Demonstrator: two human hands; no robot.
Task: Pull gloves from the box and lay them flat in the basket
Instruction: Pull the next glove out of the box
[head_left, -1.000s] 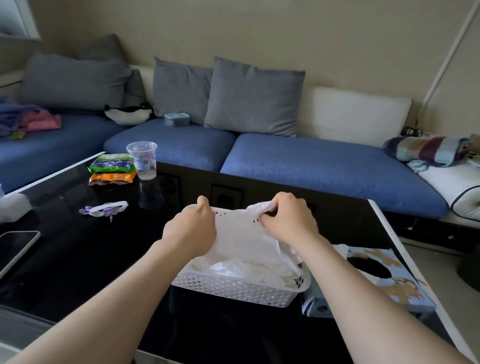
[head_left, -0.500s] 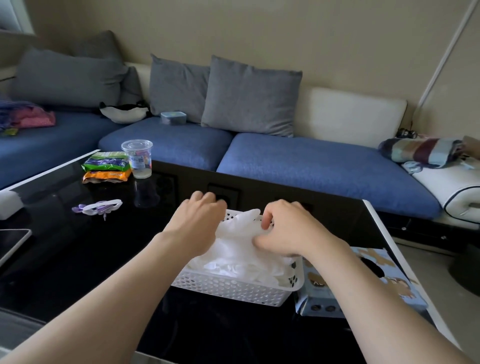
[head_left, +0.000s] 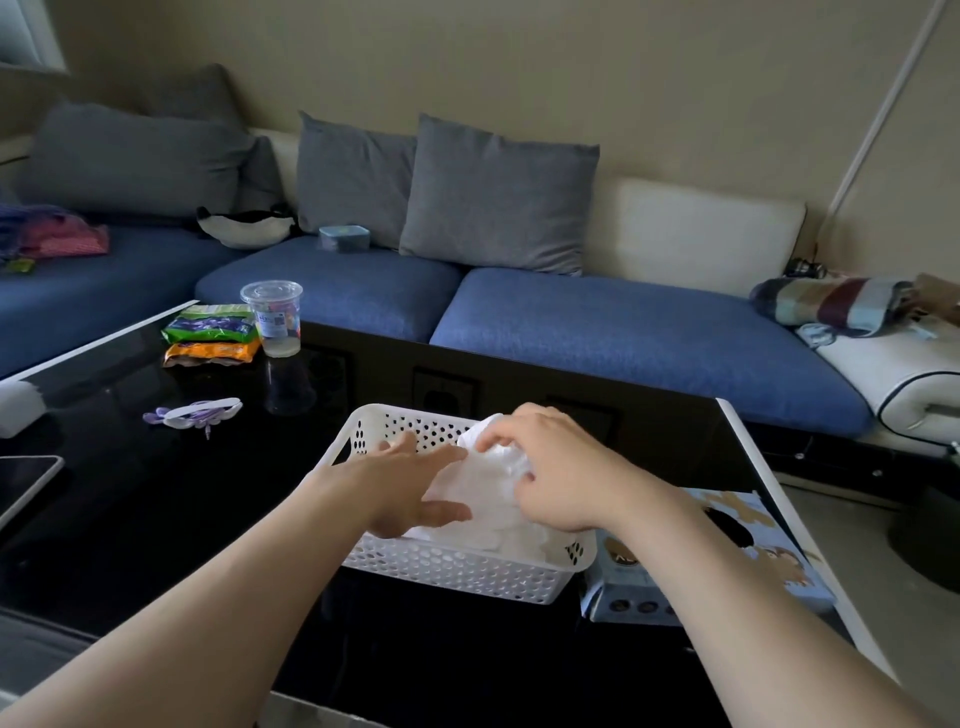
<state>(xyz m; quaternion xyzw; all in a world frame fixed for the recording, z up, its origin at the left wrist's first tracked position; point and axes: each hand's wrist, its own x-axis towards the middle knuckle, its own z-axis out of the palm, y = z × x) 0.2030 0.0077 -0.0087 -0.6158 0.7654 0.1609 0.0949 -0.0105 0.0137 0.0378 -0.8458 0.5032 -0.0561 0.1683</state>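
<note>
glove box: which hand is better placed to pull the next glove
Right, probably. The glove box lies right of the basket, nearest the right hand. The left hand lies flat on the gloves, farther from the box.

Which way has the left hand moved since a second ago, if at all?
Yes. The left hand dropped from above the basket, down inside its walls.

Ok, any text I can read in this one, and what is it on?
No text can be read.
Label on the cup: too small and blurred.
Print on the snack packets: blurred.
Round logo on the box: partly hidden, unreadable.
</note>
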